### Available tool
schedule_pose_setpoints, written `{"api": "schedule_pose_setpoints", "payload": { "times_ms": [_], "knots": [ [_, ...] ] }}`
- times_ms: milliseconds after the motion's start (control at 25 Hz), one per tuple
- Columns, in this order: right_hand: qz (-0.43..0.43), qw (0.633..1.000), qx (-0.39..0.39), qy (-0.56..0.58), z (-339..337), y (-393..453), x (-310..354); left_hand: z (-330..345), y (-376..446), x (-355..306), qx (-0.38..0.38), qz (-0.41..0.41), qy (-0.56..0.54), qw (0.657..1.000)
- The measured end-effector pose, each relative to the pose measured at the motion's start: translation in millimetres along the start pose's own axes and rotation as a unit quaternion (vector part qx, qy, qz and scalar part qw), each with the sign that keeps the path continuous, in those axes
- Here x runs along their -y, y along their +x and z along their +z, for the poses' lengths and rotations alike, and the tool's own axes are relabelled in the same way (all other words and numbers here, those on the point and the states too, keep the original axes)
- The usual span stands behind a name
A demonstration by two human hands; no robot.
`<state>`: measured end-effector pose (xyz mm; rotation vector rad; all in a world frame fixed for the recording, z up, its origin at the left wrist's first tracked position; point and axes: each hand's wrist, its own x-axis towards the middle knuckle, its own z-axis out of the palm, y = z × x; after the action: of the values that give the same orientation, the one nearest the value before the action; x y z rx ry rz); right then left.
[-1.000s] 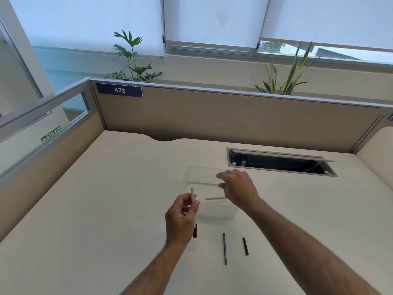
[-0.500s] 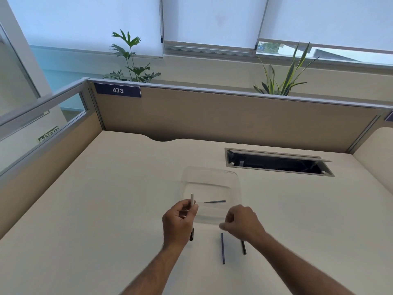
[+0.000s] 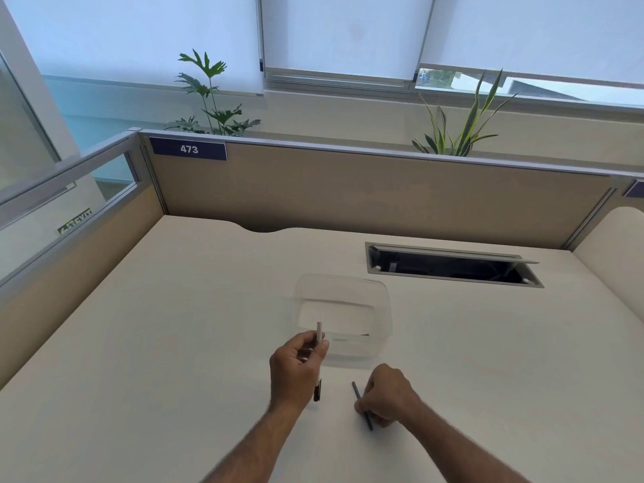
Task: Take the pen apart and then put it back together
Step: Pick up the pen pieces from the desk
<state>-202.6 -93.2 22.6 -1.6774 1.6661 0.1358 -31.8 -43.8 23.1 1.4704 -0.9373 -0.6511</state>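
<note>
Left hand [image 3: 296,367] curled in a fist, fingers closed round the slim white pen barrel [image 3: 319,331], its black tip [image 3: 316,392] poking out below the palm. Right hand [image 3: 386,395] knuckles-up on the smooth cream tabletop [image 3: 174,343], fingers pinched onto one thin dark rod [image 3: 362,406] lying flat. Beyond both hands sits one clear, rounded plastic tub [image 3: 343,322] with a single thin sliver inside.
</note>
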Motion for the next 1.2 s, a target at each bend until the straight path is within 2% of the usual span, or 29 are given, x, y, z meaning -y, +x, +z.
{"api": "schedule_pose_setpoints", "payload": {
  "times_ms": [240, 400, 480, 600, 760, 880, 1000, 1200],
  "knots": [
    [-0.026, 0.998, -0.013, -0.049, 2, -3, -2, -1, 0, 2, 0.013, -0.001, -0.001, 1.0],
    [-0.034, 0.992, -0.034, 0.119, -5, -4, -5, -1, -1, 3, 0.019, -0.002, -0.001, 1.0],
    [-0.048, 0.97, -0.013, 0.237, -14, -6, -2, 0, -2, 4, 0.022, -0.006, -0.001, 1.0],
    [-0.073, 0.914, 0.01, 0.4, -29, -11, 2, 2, -2, 4, 0.035, 0.0, 0.006, 0.999],
    [-0.123, 0.835, -0.004, 0.537, -46, -17, 10, 4, -2, 4, 0.044, 0.051, 0.042, 0.997],
    [-0.16, 0.783, -0.056, 0.599, -55, -26, 19, 6, -3, 3, 0.054, 0.106, 0.082, 0.989],
    [-0.209, 0.765, -0.126, 0.596, -53, -34, 28, 9, -5, 1, 0.069, 0.154, 0.115, 0.979],
    [-0.272, 0.773, -0.191, 0.54, -47, -39, 34, 12, -8, -3, 0.089, 0.189, 0.138, 0.968]
  ]
}}
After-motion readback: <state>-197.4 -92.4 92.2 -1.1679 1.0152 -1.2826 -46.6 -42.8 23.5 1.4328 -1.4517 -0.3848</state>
